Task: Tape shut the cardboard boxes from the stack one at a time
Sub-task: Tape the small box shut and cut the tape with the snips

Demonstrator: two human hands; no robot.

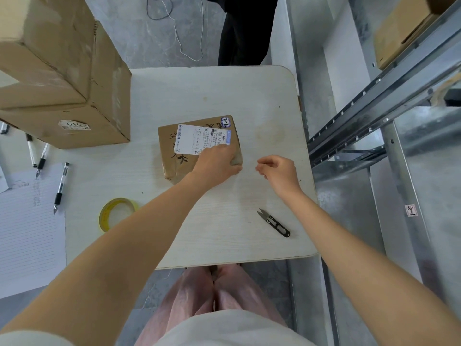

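At the far left, a lined sheet (27,233) overhangs the table's (224,96) near edge, with pens (60,187) lying on and above it. At 10 o'clock from the table's middle stands the large cardboard box (62,78), its right wall leaving a bare strip of table between it and the small one. The tape roll (116,214) lies flat at 7 o'clock, partly behind my left forearm and apart from everything else.

The small cardboard box (197,143) sits near the table's middle, label up, turned slightly askew to the table's edges. My left hand (215,162) lies palm down on its near right corner, fingers curled over the right edge and gripping it. Just beside that, at 3 o'clock from it, my right hand (279,171) hovers above bare table, clear of the box, with fingers curled and thumb close to forefinger; I cannot tell whether they pinch anything.

The snips (274,223) lie at 5 o'clock, blades pointing towards 10, near the right edge. Beyond that edge, close by, runs metal shelving (374,116). The widest open surface is at 12 o'clock, behind the small box.
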